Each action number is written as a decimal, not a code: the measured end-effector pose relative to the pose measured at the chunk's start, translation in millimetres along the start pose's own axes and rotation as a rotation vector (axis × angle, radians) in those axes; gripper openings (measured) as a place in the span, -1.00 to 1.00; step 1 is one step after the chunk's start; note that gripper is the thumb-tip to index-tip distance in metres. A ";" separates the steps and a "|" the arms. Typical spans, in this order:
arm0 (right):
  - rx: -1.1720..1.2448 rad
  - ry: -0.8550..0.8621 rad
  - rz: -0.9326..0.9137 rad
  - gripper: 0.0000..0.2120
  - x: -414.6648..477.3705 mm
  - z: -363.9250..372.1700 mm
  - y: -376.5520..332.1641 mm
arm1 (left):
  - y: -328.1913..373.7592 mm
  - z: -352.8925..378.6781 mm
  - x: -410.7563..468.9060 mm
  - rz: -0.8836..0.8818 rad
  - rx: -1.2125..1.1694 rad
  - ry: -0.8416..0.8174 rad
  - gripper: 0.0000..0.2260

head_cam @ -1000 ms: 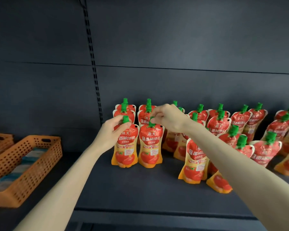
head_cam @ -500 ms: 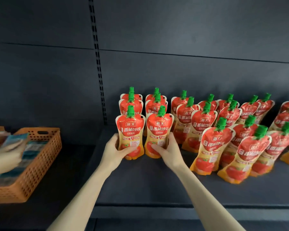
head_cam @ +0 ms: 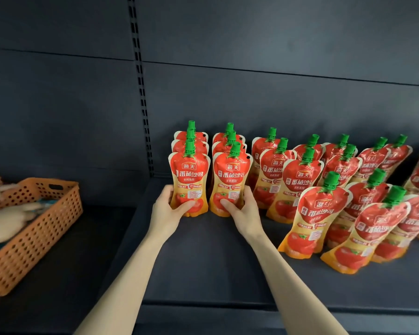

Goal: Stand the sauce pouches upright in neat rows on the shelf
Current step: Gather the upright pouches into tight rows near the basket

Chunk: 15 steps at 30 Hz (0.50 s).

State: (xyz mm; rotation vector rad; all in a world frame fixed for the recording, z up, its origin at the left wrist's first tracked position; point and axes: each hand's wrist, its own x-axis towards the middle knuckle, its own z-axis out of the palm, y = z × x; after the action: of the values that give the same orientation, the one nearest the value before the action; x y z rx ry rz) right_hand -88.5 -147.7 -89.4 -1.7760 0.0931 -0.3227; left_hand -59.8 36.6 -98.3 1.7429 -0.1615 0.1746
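Observation:
Several red and yellow sauce pouches with green caps stand on the dark shelf (head_cam: pixel 203 267). The two leftmost rows are straight, three deep. My left hand (head_cam: pixel 166 210) grips the base of the front left pouch (head_cam: pixel 189 176). My right hand (head_cam: pixel 242 210) grips the base of the front pouch of the second row (head_cam: pixel 231 180). Both pouches stand upright on the shelf. Further right, the pouches lean right in looser rows, with a leaning front pouch (head_cam: pixel 314 213) nearest me.
An orange perforated basket (head_cam: pixel 34 233) sits on the lower shelf to the left, with pale packets in it. A slotted upright rail (head_cam: pixel 142 93) runs up the back panel. The shelf's front edge (head_cam: pixel 203 304) lies below my forearms.
Both hands dropped from the pouch caps to the pouch bases and hold them there. The view has moved closer and tilted down.

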 end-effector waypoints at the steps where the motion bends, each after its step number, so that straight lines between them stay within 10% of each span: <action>1: 0.000 0.004 0.000 -0.63 1.2 0.0 1.4 | 0.0 0.5 0.2 0.001 0.004 0.003 -0.72; 15: -0.074 0.045 -0.018 -0.56 0.9 -1.6 3.0 | -2.0 1.5 2.1 0.015 0.110 0.022 -0.63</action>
State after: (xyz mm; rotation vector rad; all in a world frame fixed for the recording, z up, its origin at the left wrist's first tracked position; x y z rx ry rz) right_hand -87.7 -150.1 -91.8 -1.8439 0.1220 -0.3764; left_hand -57.2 35.4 -100.1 1.8485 -0.1514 0.2174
